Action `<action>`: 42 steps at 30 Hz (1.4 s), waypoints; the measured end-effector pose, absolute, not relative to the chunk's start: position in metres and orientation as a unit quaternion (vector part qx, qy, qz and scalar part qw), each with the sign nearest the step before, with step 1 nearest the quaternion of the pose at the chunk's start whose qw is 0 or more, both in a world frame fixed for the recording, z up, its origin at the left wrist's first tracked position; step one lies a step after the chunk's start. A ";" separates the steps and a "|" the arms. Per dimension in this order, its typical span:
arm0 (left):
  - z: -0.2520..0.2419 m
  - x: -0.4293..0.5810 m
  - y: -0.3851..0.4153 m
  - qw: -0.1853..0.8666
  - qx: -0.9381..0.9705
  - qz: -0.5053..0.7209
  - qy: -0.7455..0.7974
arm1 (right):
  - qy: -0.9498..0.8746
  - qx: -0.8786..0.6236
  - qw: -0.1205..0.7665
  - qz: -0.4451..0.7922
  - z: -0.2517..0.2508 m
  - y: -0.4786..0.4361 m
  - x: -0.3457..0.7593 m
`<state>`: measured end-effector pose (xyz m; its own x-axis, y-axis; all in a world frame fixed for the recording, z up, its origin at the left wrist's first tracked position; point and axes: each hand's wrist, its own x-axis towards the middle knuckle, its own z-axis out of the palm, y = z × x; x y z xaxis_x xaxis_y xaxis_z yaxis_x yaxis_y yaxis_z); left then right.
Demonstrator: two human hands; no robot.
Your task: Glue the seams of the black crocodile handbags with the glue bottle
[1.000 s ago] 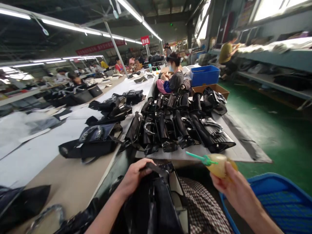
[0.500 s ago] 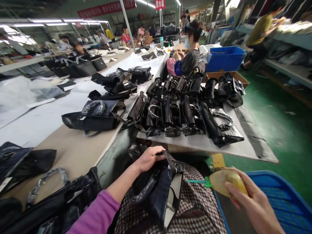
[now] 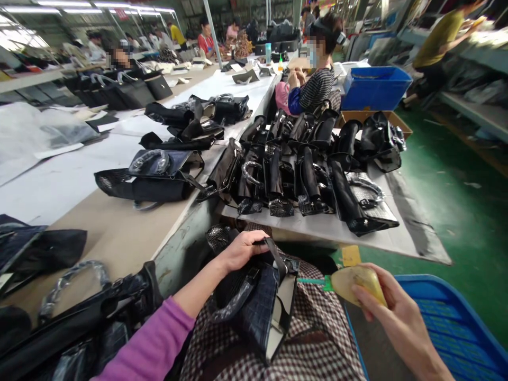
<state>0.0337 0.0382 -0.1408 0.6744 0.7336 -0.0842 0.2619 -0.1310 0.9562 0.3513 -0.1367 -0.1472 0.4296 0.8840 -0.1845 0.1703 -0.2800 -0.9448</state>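
Observation:
A dark handbag (image 3: 254, 307) with a crocodile-like texture rests on my lap, over a checked apron (image 3: 317, 323). Its pale open side faces right. My left hand (image 3: 244, 251) is closed on the upper edge of the bag, near a black strap; the fingertips are partly hidden. In my right hand (image 3: 391, 299) is a yellowish squeeze bottle (image 3: 355, 283) with a green cap and a long thin green nozzle. The bottle lies level, its nozzle pointing left. The nozzle tip is at the bag's right edge; whether it touches, I cannot tell.
Several black bags (image 3: 278, 174) stand in rows on the board ahead. More bags lie on the long table (image 3: 115, 217) to my left. A blue basket (image 3: 440, 296) is at my right. Beyond the rows sits a co-worker (image 3: 317, 87) beside a blue bin (image 3: 375, 87).
My right hand has brought the bottle left, so its nozzle is closer to the bag. My left hand keeps its hold on the bag. The camera view has shifted slightly.

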 end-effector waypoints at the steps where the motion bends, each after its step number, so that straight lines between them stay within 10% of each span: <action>1: -0.141 0.033 0.038 0.562 0.722 0.210 0.343 | -0.378 -0.703 0.468 0.379 -0.149 -0.135 0.351; 42: -0.151 0.039 0.038 0.494 0.740 0.278 0.362 | -0.287 -0.681 0.453 0.499 -0.120 -0.187 0.305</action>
